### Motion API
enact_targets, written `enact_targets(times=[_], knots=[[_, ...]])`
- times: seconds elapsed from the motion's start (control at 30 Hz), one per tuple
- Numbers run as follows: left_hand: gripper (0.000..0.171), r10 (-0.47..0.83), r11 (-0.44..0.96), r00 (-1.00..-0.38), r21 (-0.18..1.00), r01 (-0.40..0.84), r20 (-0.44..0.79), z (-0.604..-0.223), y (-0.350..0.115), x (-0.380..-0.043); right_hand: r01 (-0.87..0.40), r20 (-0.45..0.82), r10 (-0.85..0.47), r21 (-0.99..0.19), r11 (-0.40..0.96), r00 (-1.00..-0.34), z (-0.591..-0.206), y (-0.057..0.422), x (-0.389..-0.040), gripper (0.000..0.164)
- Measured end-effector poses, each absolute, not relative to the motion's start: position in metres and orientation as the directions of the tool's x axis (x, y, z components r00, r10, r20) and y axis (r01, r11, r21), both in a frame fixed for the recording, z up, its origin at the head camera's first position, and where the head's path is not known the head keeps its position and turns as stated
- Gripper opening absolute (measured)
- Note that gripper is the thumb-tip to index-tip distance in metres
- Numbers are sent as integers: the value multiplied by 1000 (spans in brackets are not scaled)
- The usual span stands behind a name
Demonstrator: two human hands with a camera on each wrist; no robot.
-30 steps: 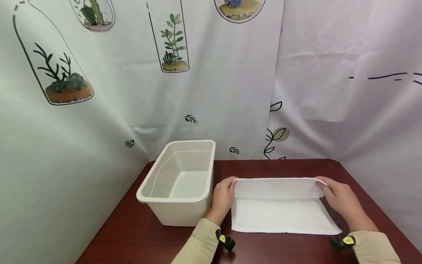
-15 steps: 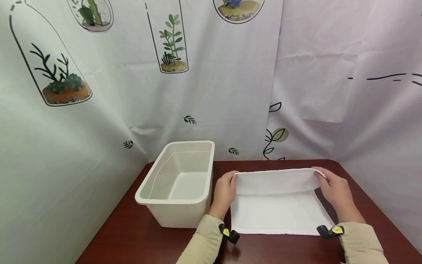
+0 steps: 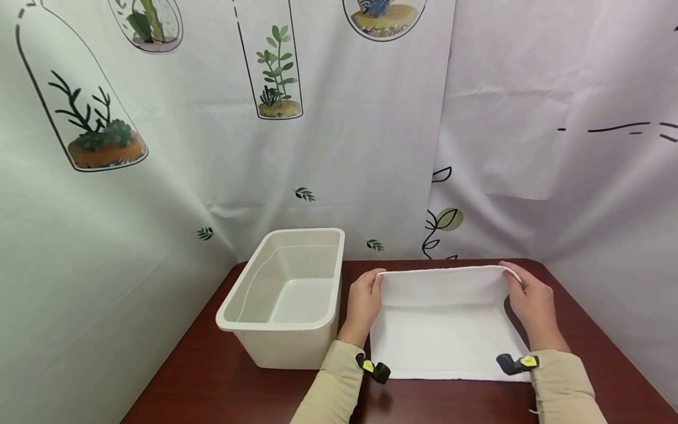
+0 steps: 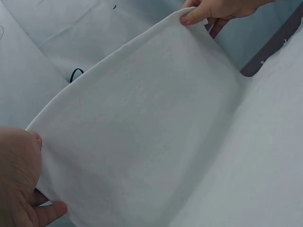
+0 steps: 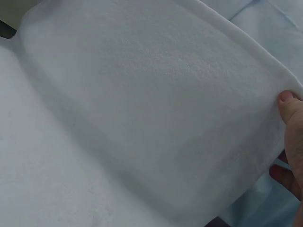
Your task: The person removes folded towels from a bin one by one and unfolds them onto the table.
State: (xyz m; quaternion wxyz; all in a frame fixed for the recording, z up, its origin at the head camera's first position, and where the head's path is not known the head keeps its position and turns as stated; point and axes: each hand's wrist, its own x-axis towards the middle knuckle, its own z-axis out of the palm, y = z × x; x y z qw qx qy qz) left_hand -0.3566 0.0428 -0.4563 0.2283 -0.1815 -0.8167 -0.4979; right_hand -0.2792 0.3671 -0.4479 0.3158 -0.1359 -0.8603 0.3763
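A white cloth [image 3: 450,341] lies on the table with its far part raised between both hands. At the cloth's far left corner, my left hand [image 3: 363,303] pinches the edge, thumb on the near side. My right hand [image 3: 534,306] grips the far right corner the same way. The lifted edge runs nearly straight between them, and the near part lies flat. In the left wrist view, the cloth [image 4: 128,118] bends along a soft crease where it meets the flat part. The right wrist view shows the right thumb [image 5: 287,97] pressed on the cloth near its edge.
A cream plastic tub [image 3: 296,347] with a wide rim stands on the dark red table [image 3: 196,377], just left of the left hand. Nothing shows inside it. A white printed curtain [image 3: 371,147] hangs behind the table and along both sides.
Both hands have lifted the cloth's far edge higher and farther from the person, so more of its raised part shows. The right forearm has shifted inward to the left. The tub stays put.
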Motion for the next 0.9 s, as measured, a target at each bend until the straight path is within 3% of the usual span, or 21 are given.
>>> enact_targets(times=[0.53,0.9], knots=[[23,48,397,-856,777,490,515,-460,46,-365,-14,447,514,-764,645,-732,-452,366,-293,36],[21,54,391,-819,743,544,571,-466,46,-369,-41,457,448,-734,678,-768,-456,370,-294,38]])
